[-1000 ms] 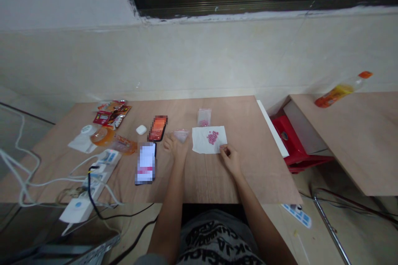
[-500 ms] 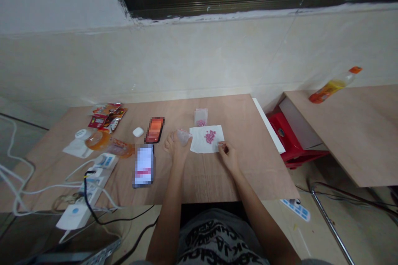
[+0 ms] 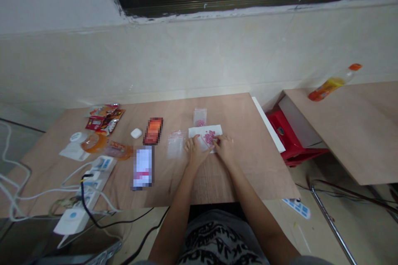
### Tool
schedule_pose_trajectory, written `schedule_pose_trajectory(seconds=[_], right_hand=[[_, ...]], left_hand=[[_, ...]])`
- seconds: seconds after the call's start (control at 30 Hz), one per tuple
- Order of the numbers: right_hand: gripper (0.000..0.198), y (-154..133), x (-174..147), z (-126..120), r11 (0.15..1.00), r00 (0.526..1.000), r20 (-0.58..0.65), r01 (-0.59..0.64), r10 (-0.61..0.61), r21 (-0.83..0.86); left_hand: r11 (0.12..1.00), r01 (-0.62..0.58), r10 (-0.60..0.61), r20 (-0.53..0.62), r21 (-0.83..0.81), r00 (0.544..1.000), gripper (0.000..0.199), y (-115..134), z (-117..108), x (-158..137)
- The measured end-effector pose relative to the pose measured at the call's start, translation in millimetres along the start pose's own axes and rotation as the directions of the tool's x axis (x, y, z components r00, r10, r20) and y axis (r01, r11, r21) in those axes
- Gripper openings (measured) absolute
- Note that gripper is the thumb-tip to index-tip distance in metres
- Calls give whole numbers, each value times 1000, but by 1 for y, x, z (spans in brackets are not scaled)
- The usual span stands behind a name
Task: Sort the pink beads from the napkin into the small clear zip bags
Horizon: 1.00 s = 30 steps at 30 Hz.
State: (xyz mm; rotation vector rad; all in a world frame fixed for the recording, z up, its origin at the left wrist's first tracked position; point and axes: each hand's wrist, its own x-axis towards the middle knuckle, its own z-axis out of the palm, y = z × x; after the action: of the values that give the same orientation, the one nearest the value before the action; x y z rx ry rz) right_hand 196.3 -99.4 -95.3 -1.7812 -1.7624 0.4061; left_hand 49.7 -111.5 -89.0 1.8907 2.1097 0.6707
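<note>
A small clear zip bag (image 3: 202, 143) is in my left hand (image 3: 195, 153), tilted over the left part of a white paper sheet (image 3: 194, 131). Beside the bag's edge lies a pile of small pink beads (image 3: 209, 136) on the paper. My right hand (image 3: 225, 149) is at the lower right of the pile, its thumb and finger closed at the bag's edge close to my left thumb. Behind the paper lies another clear bag (image 3: 200, 117) with pink beads in its bottom. Several flat clear zip bags (image 3: 176, 144) lie left of my left hand.
Two phones (image 3: 143, 167) (image 3: 153, 131) and a white case (image 3: 136, 133) lie left. Further left are an orange bottle (image 3: 107, 146), snack packets (image 3: 105, 118) and a power strip (image 3: 90, 192) with cables. Another bottle (image 3: 334, 84) lies on the right table.
My left hand has moved right with the zip bag onto the paper, uncovering the flat bags. My right hand has shifted slightly left to the beads and the bag's edge.
</note>
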Motion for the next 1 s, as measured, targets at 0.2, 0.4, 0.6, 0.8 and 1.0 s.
schedule_pose_trajectory(seconds=[0.2, 0.4, 0.6, 0.8, 1.0], right_hand=[[23, 5, -1, 5, 1000, 1000, 6, 20, -20, -10], [24, 4, -1, 6, 999, 1000, 11, 29, -28, -41], [24, 6, -1, 7, 999, 1000, 13, 19, -18, -35], [24, 6, -1, 7, 999, 1000, 16, 6, -6, -50], [27, 3, -1, 3, 1000, 1000, -4, -5, 5, -12]], left_hand=[[993, -72, 68, 44, 89, 997, 73, 0, 0, -3], [994, -91, 87, 63, 62, 994, 64, 2, -1, -3], [993, -68, 61, 73, 93, 995, 58, 5, -2, -4], [992, -76, 66, 98, 104, 993, 53, 6, -3, -4], [992, -107, 102, 68, 60, 992, 54, 5, -1, -4]])
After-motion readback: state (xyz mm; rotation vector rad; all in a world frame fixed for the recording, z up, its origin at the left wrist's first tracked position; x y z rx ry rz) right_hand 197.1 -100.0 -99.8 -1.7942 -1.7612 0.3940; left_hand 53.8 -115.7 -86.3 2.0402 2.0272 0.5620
